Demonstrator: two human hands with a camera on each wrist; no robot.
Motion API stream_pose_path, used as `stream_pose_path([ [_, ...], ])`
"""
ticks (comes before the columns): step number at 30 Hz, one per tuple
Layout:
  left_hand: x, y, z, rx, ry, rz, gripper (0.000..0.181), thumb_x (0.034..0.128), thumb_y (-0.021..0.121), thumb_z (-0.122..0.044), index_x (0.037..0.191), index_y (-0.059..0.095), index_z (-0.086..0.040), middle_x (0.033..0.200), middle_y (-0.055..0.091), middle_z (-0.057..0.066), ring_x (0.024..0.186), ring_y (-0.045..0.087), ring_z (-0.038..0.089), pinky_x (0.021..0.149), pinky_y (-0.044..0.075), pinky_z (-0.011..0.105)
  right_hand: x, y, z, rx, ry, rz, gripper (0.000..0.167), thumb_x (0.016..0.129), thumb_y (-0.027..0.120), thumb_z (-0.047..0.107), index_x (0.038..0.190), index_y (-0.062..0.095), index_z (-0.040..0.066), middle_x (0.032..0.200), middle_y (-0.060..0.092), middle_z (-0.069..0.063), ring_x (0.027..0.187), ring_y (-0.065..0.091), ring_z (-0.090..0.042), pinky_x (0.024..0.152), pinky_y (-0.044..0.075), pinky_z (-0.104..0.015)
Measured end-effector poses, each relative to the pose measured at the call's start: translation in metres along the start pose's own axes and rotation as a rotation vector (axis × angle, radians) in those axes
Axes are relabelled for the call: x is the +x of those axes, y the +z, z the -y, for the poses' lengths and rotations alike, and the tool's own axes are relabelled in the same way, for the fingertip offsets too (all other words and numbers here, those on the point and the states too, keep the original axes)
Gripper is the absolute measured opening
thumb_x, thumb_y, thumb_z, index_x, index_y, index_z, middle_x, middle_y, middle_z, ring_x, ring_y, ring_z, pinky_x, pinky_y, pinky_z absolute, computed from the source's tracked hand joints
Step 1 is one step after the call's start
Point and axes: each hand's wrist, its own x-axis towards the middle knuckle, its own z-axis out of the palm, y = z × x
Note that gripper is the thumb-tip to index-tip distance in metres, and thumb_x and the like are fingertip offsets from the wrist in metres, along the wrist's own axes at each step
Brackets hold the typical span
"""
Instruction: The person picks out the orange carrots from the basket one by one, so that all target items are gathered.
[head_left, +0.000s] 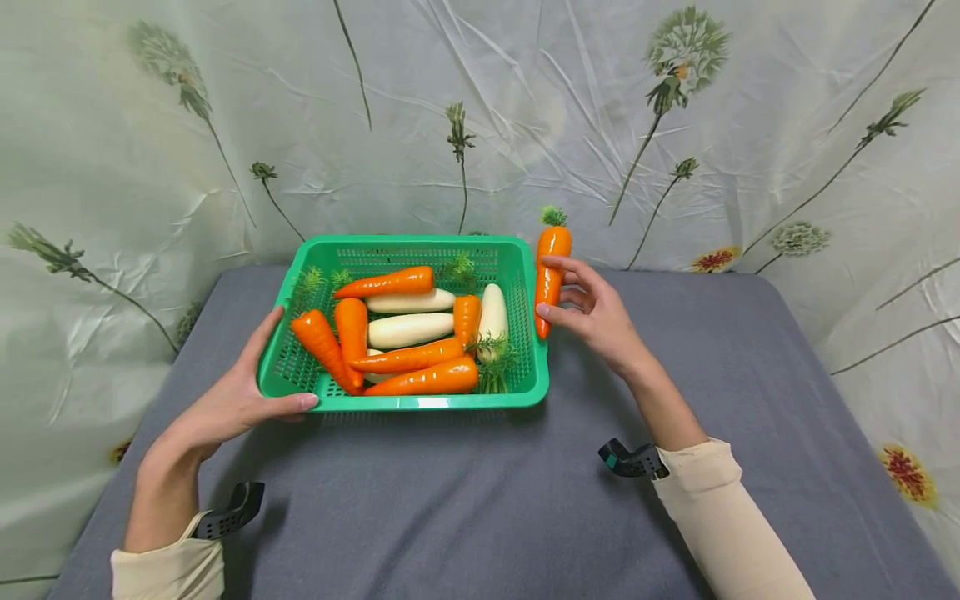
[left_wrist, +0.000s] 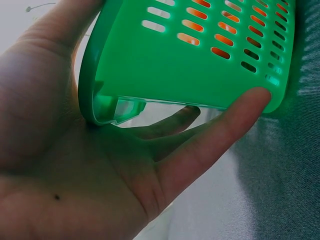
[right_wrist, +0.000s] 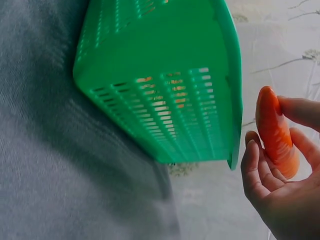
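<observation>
The right hand has 1 carrot in its grip, just beside the right rim of the green basket. The left hand is grasping this basket at its near left corner.

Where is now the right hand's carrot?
In the head view, the held carrot is right of centre, in the right hand, near the right rim of the green basket.
</observation>
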Motion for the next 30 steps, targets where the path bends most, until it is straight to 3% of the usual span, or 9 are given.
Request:
stream_pose_path([
  [14, -0.001, 0.000, 0.000, 0.020, -0.014, -0.002, 0.125, 0.0916, 0.081, -0.015, 0.162, -0.017, -0.048, 0.152, 0.030, 0.032, 0.090, 0.071, 0.017, 0.078, 0.062, 0.035, -0.006, -0.021, -0.021, -0.059, 0.032, -0.023, 0.063, 0.091, 0.075, -0.002, 0.149, 0.053, 0.009, 0.131, 0.055, -0.007, 0.103, 0.065, -0.015, 0.085, 0.055, -0.021],
  [22, -0.001, -0.002, 0.001, 0.015, -0.010, -0.007, 0.124, 0.0919, 0.080, -0.015, 0.162, -0.016, -0.048, 0.151, 0.032, 0.030, 0.091, 0.071, 0.015, 0.078, 0.062, 0.034, -0.005, -0.027, -0.034, -0.092, 0.044, -0.008, 0.063, 0.091, 0.074, -0.003, 0.150, 0.051, 0.005, 0.135, 0.054, -0.020, 0.102, 0.063, -0.012, 0.088, 0.052, -0.019],
  [30, 0.000, -0.002, 0.002, 0.076, -0.004, -0.018, 0.124, 0.0916, 0.081, -0.019, 0.162, -0.016, -0.048, 0.151, 0.034, 0.030, 0.092, 0.069, 0.015, 0.080, 0.058, 0.028, -0.006, -0.032, -0.050, -0.127, 0.133, 0.020, 0.067, 0.093, 0.074, -0.001, 0.154, 0.049, 0.008, 0.144, 0.052, -0.025, 0.103, 0.064, -0.013, 0.086, 0.052, -0.017],
])
